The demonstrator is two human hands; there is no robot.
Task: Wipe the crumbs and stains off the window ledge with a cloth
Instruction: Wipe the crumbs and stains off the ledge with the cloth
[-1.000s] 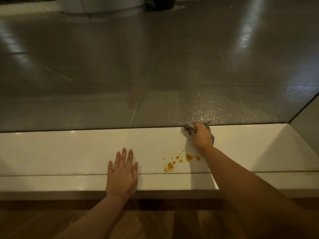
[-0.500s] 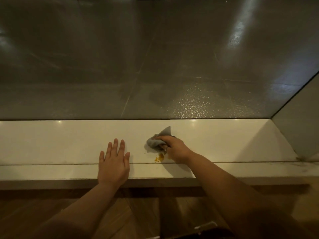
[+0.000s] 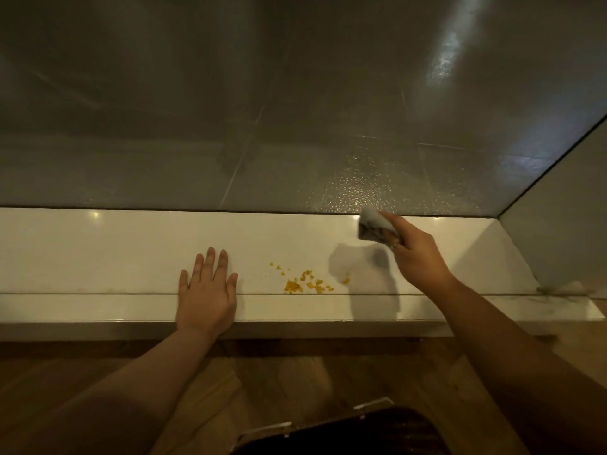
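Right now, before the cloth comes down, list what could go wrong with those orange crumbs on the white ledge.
1. The small orange crumbs lie near the front edge of the white ledge; a stroke toward the person could push them onto the wooden floor.
2. The left hand rests flat beside them, so a leftward sweep of the crumpled grey cloth in the right hand may drive crumbs against it.
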